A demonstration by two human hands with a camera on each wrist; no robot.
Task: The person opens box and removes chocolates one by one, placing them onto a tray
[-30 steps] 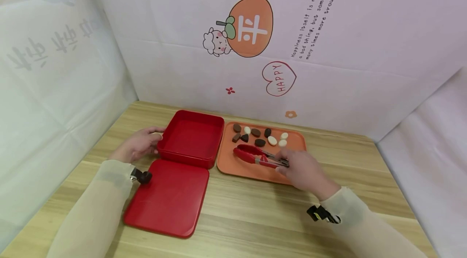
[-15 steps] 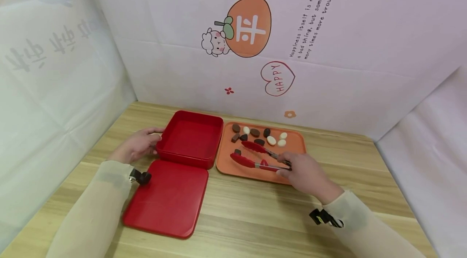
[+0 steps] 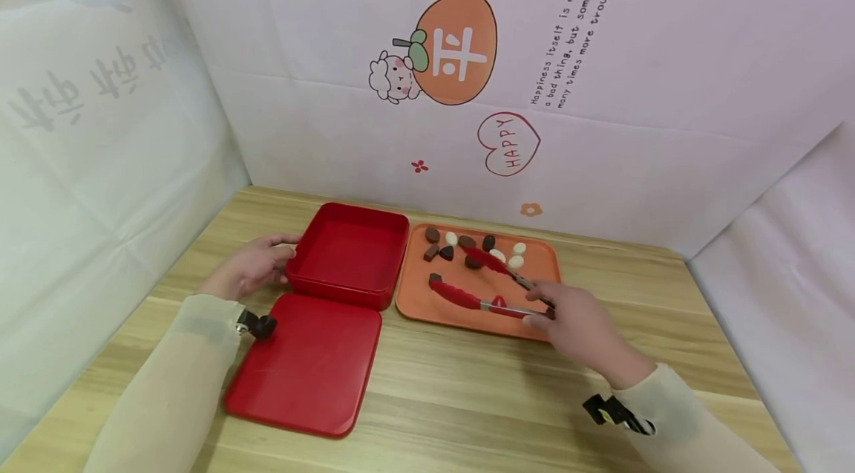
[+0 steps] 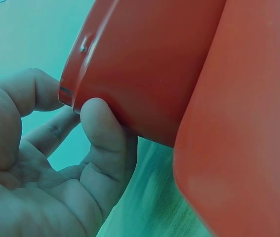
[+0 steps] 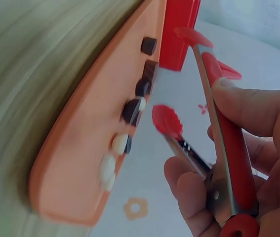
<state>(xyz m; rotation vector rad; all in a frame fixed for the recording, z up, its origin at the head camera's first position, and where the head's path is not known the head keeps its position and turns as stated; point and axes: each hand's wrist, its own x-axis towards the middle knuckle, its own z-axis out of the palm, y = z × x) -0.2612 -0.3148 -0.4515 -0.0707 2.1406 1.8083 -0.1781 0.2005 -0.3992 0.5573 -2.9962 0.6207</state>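
Observation:
My right hand (image 3: pixel 580 328) grips the handle end of red tongs (image 3: pixel 477 286), also plain as the tongs (image 5: pixel 214 138) in the right wrist view, their arms spread wide over the orange tray (image 3: pixel 542 259). Several brown and white candies (image 3: pixel 481 246) lie along the tray's far side; one brown piece (image 3: pixel 436 278) sits by the lower tong tip. My left hand (image 3: pixel 250 269) holds the left wall of the open red box (image 3: pixel 349 254), thumb pressed against the box's wall (image 4: pixel 130 74).
The red lid (image 3: pixel 307 361) lies flat in front of the box, close to my left forearm. Printed backdrop walls close the table in at the back and both sides. Bare wooden tabletop (image 3: pixel 467 399) lies near me.
The tongs went from lying shut on the tray to lifted and spread wide in my right hand, which drew back to the right. The left hand stayed on the box.

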